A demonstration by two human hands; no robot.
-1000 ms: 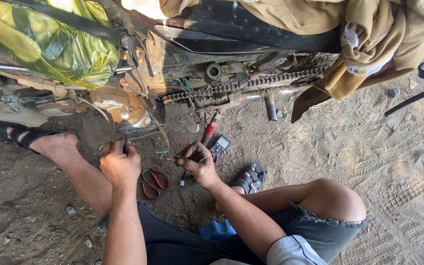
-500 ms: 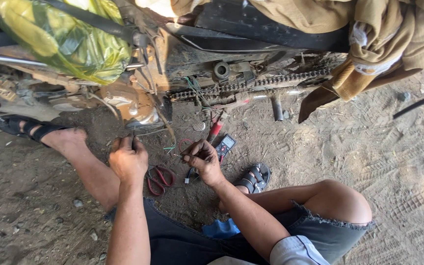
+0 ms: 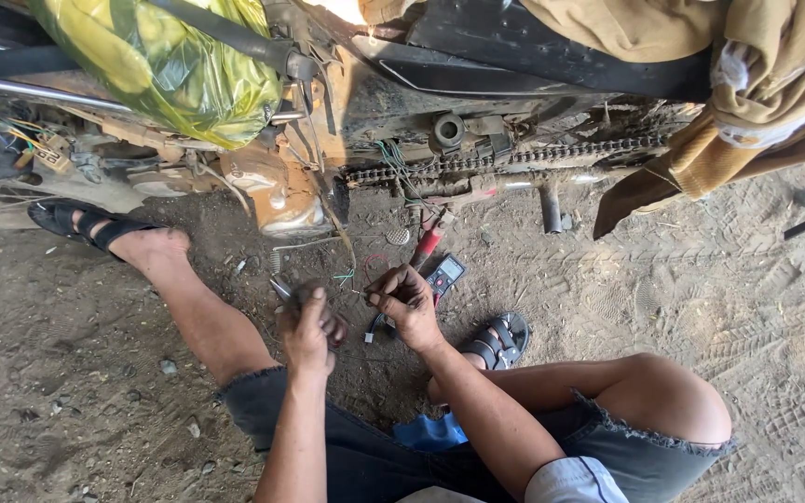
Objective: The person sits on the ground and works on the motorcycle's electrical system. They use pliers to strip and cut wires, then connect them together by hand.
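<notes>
Frayed denim shorts (image 3: 365, 447), black sandals (image 3: 500, 340)

One head-worn camera, looking steeply down from a seated person.

It faces forward and downward over the person's own knees to the dirt ground (image 3: 719, 307), close enough that both forearms fill the lower middle; the underside of a motorbike (image 3: 477, 102) crosses the top edge. There is no second view to share anything with.

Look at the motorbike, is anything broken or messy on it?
Yes. Thin coloured wires hang loose below the frame near the drive chain, not tucked away. The left hand holds a small tool and the right hand pinches wire ends. A small meter lies in the dirt.
</notes>
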